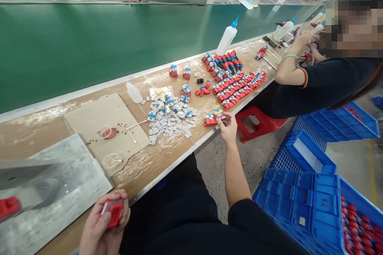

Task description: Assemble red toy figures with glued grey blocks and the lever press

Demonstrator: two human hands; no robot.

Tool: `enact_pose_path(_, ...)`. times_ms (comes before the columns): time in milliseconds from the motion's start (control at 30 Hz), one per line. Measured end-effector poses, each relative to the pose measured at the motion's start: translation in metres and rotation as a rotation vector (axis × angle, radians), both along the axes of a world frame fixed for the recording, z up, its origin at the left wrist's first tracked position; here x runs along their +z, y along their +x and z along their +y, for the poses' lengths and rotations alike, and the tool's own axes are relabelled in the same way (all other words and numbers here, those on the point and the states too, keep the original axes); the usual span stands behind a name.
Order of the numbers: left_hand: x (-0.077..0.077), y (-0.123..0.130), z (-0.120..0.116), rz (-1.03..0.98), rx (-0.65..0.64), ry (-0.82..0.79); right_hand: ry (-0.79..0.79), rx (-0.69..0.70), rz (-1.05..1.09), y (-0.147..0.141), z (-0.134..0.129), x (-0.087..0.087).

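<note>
Low at the left, my left hand (104,227) is closed around a red plastic toy part (115,212) with a grey band. My right hand (228,126), at the front edge of the bench, pinches a small red, white and blue toy piece (219,114). Touching or close beside it lies a similar red toy piece (210,120). Left of this hand spreads a pile of small grey-white plastic pieces (172,121), some with blue or yellow tops. Rows of red, white and blue toy pieces (239,87) lie just beyond the hand.
Cardboard (89,117) with small dishes and sticks lies left; a metal plate (68,183) sits nearer. A white bottle (226,40) stands behind the rows. A green belt (104,48) runs behind. At right are a co-worker (326,83), a red stool (257,123) and blue crates (299,195).
</note>
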State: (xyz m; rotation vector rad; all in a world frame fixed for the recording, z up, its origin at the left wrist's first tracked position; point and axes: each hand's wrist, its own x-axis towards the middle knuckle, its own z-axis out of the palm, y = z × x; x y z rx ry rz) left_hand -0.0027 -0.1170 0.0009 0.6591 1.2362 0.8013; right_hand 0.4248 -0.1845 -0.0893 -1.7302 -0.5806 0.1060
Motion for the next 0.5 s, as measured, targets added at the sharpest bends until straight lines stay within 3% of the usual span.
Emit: enact_pose_path(500, -0.012, -0.005, -0.005, -0.030, -0.012, 0.000, 0.029, -0.061, 0.019, 0.001, -0.005, -0.016)
